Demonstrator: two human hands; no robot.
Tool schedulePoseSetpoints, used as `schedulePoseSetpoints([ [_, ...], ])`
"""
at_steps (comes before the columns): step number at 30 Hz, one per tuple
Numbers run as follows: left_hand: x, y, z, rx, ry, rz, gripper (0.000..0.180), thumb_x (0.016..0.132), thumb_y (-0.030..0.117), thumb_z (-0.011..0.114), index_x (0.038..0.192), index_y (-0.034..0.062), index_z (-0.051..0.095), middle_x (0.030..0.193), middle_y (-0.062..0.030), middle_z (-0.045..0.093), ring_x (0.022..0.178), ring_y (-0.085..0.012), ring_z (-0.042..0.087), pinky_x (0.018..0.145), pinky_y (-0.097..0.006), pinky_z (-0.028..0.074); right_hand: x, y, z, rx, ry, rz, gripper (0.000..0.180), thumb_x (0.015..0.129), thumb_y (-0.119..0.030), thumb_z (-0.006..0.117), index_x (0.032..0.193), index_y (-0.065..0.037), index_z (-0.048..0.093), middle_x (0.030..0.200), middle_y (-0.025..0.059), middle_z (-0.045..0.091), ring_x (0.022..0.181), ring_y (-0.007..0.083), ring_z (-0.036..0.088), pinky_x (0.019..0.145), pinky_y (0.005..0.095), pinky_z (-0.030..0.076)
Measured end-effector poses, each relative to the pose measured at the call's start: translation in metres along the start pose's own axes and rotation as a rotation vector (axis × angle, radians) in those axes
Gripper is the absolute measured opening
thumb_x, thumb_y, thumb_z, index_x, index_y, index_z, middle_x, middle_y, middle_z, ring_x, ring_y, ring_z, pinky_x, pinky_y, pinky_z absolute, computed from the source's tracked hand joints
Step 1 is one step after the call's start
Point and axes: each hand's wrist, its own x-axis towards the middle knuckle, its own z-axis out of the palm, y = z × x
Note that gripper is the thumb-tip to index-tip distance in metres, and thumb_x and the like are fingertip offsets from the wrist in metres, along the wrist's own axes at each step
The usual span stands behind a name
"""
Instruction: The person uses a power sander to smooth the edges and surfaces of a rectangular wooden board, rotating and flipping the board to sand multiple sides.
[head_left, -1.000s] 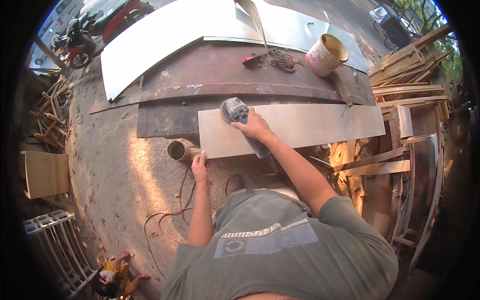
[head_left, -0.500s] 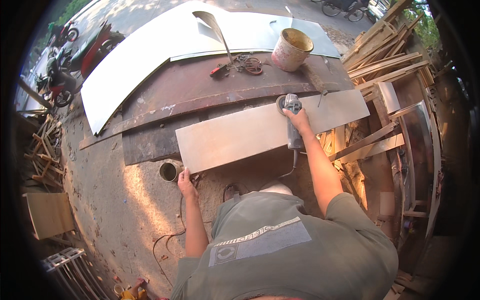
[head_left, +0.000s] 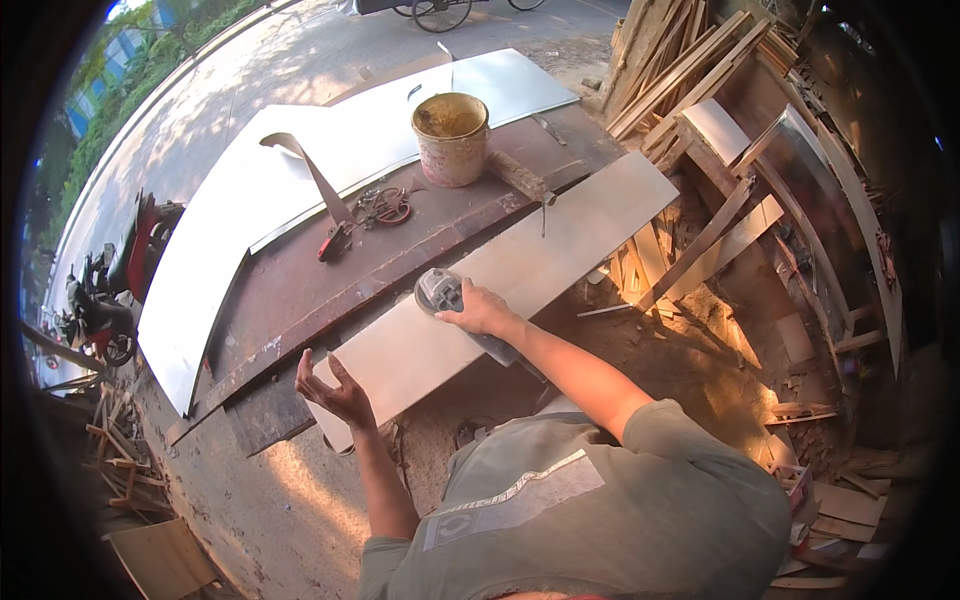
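Observation:
A long pale board (head_left: 570,235) lies slantwise along the near edge of the workbench. My right hand (head_left: 482,308) is closed round a grey angle grinder (head_left: 436,290), whose round head rests on the middle of the board. The grinder's body runs back under my wrist and is partly hidden. At the board's left end, my left hand (head_left: 340,392) is held up with its fingers apart and holds nothing. Whether its palm touches the board I cannot tell.
On the dark workbench (head_left: 290,275) stand a stained bucket (head_left: 452,160), a mallet-like wooden piece (head_left: 515,176) and a red-handled tool (head_left: 333,243). White sheets (head_left: 225,200) cover its far side. Scrap wood (head_left: 690,75) is heaped at right; motorbikes (head_left: 105,310) stand at left.
My right hand has moved the grinder leftward along the board. My left hand has let go of the board's near left corner and opened. The whole view has turned.

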Motion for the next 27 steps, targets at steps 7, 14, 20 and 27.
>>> schedulePoseSetpoints([
  [7,0.071,0.144,0.143,-0.237,-0.212,0.048,0.025,0.1,0.009,0.068,0.124,0.0022,0.066,0.099,-0.0099,0.068,0.09,-0.0237,0.062,0.085,-0.039,0.05,0.036,0.114,-0.115,0.028,0.089,0.039,0.097,0.084,-0.057,0.079,0.145,0.009,0.041,0.132,0.0271,0.067,0.126,0.0399,0.065,0.106,0.0488,0.051],
  [14,-0.049,0.201,0.235,-0.038,-0.691,0.212,0.035,0.096,0.023,0.074,0.123,0.0027,0.064,0.121,-0.0145,0.067,0.117,-0.0347,0.06,0.103,-0.048,0.045,0.049,0.226,-0.236,0.043,0.067,0.097,0.098,0.085,-0.06,0.076,0.146,0.01,0.041,0.135,0.03,0.063,0.128,0.042,0.062,0.108,0.0493,0.049],
  [20,-0.149,0.282,0.212,0.154,-1.113,0.276,0.104,0.081,0.054,0.084,0.161,0.0104,0.035,0.171,-0.0183,0.025,0.16,-0.0375,0.017,0.124,-0.067,0.007,0.064,0.301,-0.305,-0.004,0.078,0.158,0.096,0.084,-0.061,0.077,0.144,0.007,0.045,0.134,0.0292,0.064,0.128,0.0413,0.062,0.108,0.0498,0.049],
  [27,-0.176,0.243,0.225,0.134,-1.117,0.444,0.089,0.082,0.008,0.068,0.163,0.0116,0.034,0.171,-0.0176,0.022,0.16,-0.0411,0.016,0.122,-0.076,0.005,0.071,0.358,-0.336,0.025,0.299,0.129,0.1,0.082,-0.063,0.077,0.145,0.009,0.046,0.136,0.0329,0.062,0.131,0.0441,0.06,0.111,0.0489,0.047],
])
